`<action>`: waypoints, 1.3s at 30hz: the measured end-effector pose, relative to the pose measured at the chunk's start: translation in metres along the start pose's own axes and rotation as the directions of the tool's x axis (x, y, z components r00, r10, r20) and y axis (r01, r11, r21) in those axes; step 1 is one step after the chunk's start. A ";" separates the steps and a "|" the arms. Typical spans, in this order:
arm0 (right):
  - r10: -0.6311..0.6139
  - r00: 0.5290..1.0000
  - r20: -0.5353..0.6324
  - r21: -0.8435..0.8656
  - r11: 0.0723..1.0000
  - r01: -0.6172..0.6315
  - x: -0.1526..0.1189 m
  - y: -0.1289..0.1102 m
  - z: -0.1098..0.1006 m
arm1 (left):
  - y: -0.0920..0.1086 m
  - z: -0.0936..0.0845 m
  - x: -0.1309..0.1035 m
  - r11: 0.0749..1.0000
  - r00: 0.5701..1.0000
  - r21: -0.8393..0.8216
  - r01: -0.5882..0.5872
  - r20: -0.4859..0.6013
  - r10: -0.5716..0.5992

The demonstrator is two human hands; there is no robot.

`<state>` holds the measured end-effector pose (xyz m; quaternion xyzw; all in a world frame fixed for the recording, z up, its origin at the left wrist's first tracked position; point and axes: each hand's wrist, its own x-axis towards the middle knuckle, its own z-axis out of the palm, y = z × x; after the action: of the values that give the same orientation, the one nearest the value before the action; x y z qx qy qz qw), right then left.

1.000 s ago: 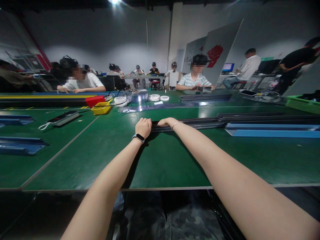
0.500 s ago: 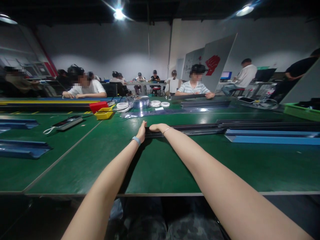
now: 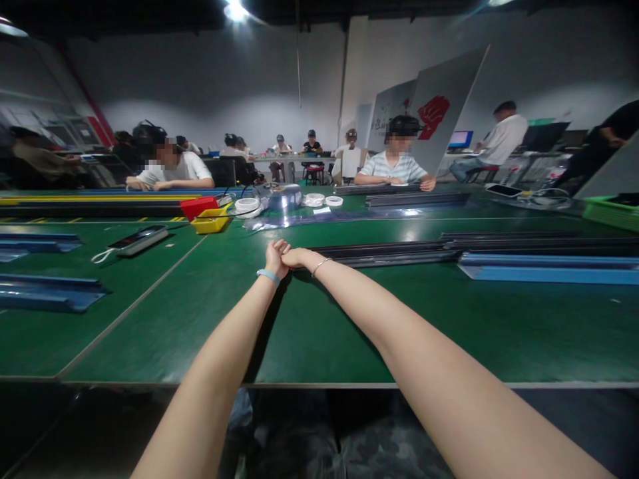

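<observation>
My left hand [image 3: 276, 258], with a light blue band at its wrist, is at the left end of a bundle of long black strips [image 3: 379, 254]. Its fingers are loosely bent and a little apart, and I see nothing held in them. My right hand [image 3: 298, 259], a thin bracelet at its wrist, lies against the left hand and covers the near left end of the strips. The right fingers are mostly hidden, so their grip does not show. The strips lie flat on the green table [image 3: 319, 332] and stretch to the right.
Blue profiles [image 3: 549, 269] lie to the right, with more blue profiles [image 3: 50, 293] at left. A phone-like device [image 3: 137, 241], a yellow bin [image 3: 212, 221], a red bin [image 3: 198, 207] and white rolls [image 3: 248, 207] stand further back. Co-workers sit across the table.
Both my hands have shifted left along the strips' end and now touch each other. My left fingers have bent from upright. The co-worker opposite has lowered a dark strip to the table.
</observation>
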<state>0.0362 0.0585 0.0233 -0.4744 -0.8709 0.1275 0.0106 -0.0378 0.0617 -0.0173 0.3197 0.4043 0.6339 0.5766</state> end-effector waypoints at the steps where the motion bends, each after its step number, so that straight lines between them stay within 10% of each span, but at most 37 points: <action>1: 0.024 1.000 0.003 -0.008 1.000 -0.024 0.000 -0.002 0.002 | 0.002 -0.004 0.002 1.000 1.000 -0.010 -0.015 -0.021 0.015; 7: 0.273 0.935 -0.225 -0.047 0.956 -0.290 -0.017 -0.014 0.007 | 0.011 -0.022 0.012 0.996 0.994 0.029 -0.084 -0.065 0.085; 20: 0.056 0.944 -0.327 -0.198 0.972 -0.126 0.003 -0.023 0.003 | 0.021 -0.035 0.027 0.995 0.995 -0.074 -0.070 -0.082 0.064; 39: 0.185 0.847 -0.498 -0.146 0.945 -0.292 0.043 0.058 -0.010 | 0.019 -0.032 0.036 0.961 0.996 -0.270 -0.059 -0.082 0.038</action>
<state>0.0615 0.1266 0.0148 -0.5943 -0.7837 -0.0884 0.1574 -0.0795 0.0929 -0.0178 0.2229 0.3272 0.7091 0.5834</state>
